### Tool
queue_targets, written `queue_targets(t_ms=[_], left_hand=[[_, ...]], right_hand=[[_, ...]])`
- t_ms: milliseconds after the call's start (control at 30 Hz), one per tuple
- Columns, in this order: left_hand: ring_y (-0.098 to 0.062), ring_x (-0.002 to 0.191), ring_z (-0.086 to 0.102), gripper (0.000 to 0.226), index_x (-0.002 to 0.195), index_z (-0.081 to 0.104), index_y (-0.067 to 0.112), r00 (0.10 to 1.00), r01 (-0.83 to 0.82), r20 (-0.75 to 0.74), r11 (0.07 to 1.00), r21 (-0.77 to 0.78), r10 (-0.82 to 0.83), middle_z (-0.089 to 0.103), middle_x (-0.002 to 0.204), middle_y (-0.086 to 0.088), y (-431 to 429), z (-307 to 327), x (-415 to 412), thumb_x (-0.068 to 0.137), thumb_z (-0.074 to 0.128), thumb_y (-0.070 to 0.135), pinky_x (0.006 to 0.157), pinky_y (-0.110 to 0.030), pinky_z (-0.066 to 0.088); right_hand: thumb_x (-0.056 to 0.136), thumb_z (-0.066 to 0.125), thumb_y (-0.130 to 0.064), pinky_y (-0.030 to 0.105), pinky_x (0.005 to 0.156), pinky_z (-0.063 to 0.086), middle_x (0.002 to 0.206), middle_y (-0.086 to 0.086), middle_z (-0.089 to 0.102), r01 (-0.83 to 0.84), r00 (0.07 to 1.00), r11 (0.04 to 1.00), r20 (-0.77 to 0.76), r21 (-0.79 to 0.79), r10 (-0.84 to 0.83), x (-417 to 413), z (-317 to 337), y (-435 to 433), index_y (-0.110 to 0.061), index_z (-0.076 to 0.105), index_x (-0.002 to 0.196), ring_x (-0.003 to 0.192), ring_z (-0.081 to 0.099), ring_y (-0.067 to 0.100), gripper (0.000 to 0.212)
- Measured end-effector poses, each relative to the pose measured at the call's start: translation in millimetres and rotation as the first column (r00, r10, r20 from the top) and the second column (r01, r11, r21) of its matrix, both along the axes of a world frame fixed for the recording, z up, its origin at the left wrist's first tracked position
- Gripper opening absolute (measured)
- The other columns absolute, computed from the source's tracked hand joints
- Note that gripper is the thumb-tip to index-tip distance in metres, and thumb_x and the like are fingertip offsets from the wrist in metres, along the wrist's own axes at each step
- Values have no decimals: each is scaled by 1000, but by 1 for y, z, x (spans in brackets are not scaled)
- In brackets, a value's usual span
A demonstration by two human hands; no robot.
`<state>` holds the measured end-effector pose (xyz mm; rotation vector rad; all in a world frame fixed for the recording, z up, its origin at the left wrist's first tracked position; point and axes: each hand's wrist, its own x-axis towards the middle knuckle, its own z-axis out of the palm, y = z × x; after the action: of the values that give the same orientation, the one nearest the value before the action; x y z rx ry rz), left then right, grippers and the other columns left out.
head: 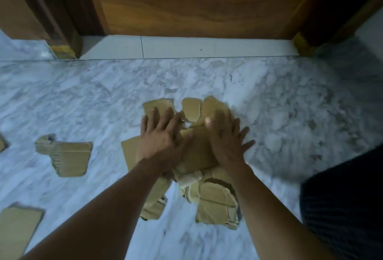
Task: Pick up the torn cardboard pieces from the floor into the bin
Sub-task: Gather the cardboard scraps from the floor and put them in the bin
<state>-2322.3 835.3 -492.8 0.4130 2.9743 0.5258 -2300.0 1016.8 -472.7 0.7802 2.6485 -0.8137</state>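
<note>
Pale marble floor [87, 93] runs up to a wooden door [196, 2]; the left hand [163, 141] and right hand [226, 145] lie flat, fingers spread, pressing a heap of torn cardboard [196, 156]; nothing is gripped. Loose pieces could slide off the smooth stone when scooped; a stray piece [68, 156] lies well apart, and no bin shows

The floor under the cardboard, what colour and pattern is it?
White and grey marbled floor, clearest in the head view.
</note>
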Motion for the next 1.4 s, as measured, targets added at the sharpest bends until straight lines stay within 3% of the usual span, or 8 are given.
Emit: queue_targets(t_ms=[233,367,533,733,867,1000,1167,1400], left_hand=[[-30,117,58,62,146,44,19,996,-49,-46,921,385,73,51,136,-4,0,-2,24,96,49,55,90,-37,50],[-32,135,47,70,143,47,16,987,-93,-87,919,382,136,52,143,-6,3,9,31,94,41,66,107,-37,35],[-28,155,-18,109,162,3,27,990,-140,31,973,185,136,-3,170,-4,3,3,62,77,18,93,125,-48,-12],[-25,156,-13,106,162,-4,29,984,-177,42,971,158,173,-2,171,-6,10,-1,62,79,11,94,126,-46,-7],[-22,157,-3,104,162,7,30,989,-147,39,982,115,144,19,168,-6,9,6,62,80,17,93,126,-47,-6],[-24,156,2,102,157,26,30,993,-112,55,989,97,107,23,165,-4,9,9,60,77,35,93,124,-52,-7],[-20,157,2,97,162,16,23,995,-93,39,986,140,88,21,168,2,8,3,62,88,30,84,125,-44,-7],[-27,134,42,72,147,51,22,989,-149,37,923,356,145,54,146,-2,15,4,81,89,36,62,113,-41,28]], right_hand=[[92,61,-54,62,119,7,163,-2,27,-233,962,972,-140,30,235,9,7,3,-29,31,155,153,14,29,74],[83,70,-60,54,111,31,150,6,36,-121,926,992,-355,46,129,-7,20,7,-30,45,142,138,35,37,71],[91,49,-72,72,116,-4,170,-8,-11,-415,909,910,58,28,413,-48,24,3,-55,7,157,155,-8,33,79],[93,57,-36,54,114,31,140,1,46,-492,861,869,-126,48,494,-9,21,-7,-37,54,138,135,41,34,45],[99,47,-51,67,119,13,163,10,27,-36,966,990,-249,138,70,55,33,8,-35,27,158,152,17,33,65],[80,39,-89,69,118,1,171,12,-1,608,794,792,55,-55,-606,156,41,12,-33,1,163,156,-1,37,107],[66,59,-90,73,112,-15,164,0,-34,158,979,987,134,-8,-156,186,3,-18,-36,-30,153,148,-34,33,135],[71,85,-48,59,122,10,163,8,15,61,991,989,-111,-132,-76,162,12,-8,-32,-15,159,154,9,27,135]])
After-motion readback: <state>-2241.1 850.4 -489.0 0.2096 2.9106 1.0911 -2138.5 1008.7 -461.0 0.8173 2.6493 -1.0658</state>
